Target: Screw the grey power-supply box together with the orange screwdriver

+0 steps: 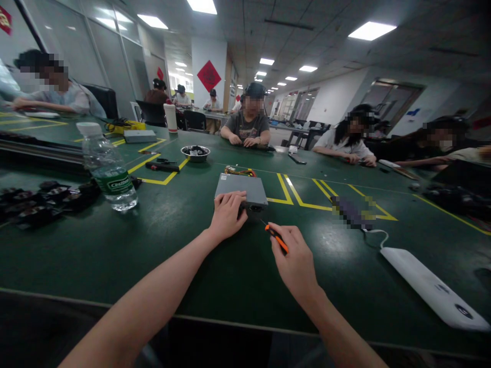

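With the clock face centred on the boxy grey metal unit and twelve pointing away from the wearer, the unit lies flat on the green tabletop, its black socket in the near side at about five o'clock. A bundle of red, yellow and black wires sits at its far edge, at twelve. The left hand grips the unit's near-left part at seven, fingers laid over the top and thumb by the near face. The right hand, at about five, is closed around a slim screwdriver with an orange and black handle; its thin shaft points toward the socket, the tip near the unit but apart from it. A shiny round metal bowl of dark pieces stands at ten, and a clear plastic bottle with a green label at nine. At three lies a blurred dark object, its white cable running to a long white plastic device at four. Across the table, at twelve, sits a person in a dark grey T-shirt.
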